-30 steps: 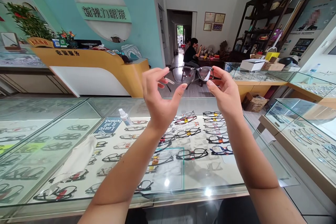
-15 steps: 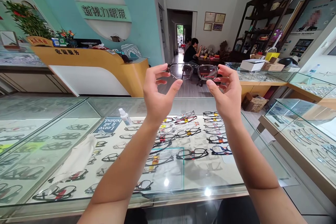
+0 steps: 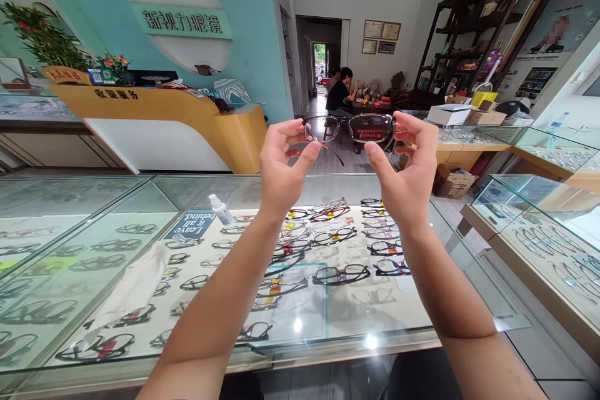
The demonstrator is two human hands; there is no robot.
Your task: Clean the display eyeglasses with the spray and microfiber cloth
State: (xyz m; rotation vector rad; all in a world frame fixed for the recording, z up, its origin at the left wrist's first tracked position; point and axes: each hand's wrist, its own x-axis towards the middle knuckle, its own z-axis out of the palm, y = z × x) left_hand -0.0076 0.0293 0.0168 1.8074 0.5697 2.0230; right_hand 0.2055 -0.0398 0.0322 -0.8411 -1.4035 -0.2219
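Observation:
A pair of dark-rimmed eyeglasses (image 3: 372,129) is held up in front of me, above the far edge of the glass display case (image 3: 356,319). Its left end sits between the thumb and fingers of my left hand (image 3: 284,156). My right hand (image 3: 410,156) grips the opposite end the same way. Red and white print shows on the right lens. One dark temple arm hangs down at an angle beside my left thumb. The glasses are turned, with the right lens looking larger than the left one. Under my forearms, several rows of eyeglasses (image 3: 341,274) lie in the case.
On the case's glass top are a small white spray bottle (image 3: 220,209) and a pale cloth (image 3: 134,284). Another display case (image 3: 539,231) stands at the right. Beyond are a yellow-fronted counter (image 3: 178,115), a cardboard box (image 3: 454,181) and a person seated at a table (image 3: 340,94).
The glasses have turned in my hands: the right lens is nearer and its print plainer, and a temple arm now shows below the left lens. My right hand has shifted slightly right.

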